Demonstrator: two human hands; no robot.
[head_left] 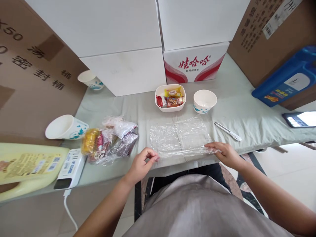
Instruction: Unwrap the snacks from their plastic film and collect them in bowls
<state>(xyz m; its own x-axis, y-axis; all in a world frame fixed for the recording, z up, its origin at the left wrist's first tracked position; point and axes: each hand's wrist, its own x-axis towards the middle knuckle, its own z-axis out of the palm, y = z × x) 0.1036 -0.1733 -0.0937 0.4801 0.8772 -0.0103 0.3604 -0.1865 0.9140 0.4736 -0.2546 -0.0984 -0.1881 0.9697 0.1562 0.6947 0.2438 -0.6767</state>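
Note:
A sheet of clear plastic wrap (181, 136) lies spread on the cloth in front of me. My left hand (144, 162) pinches its near left corner between thumb and fingers. At the near right corner, my right hand (224, 154) grips the edge in the same way. Beyond the sheet stands a white bowl of packaged snacks (170, 98), with a paper bowl (204, 101) to its right. A utility knife (227, 131) lies to the right of the sheet. On the left sits a pile of snacks in clear film (111, 140).
Paper bowls (66, 127) (91, 80) stand at left, near a power bank (71, 168) with a cable and a yellow jug (32, 169). White cartons (123, 70) line the back. A blue bottle (286, 79) and a phone (301, 119) are at right. The table edge is close to me.

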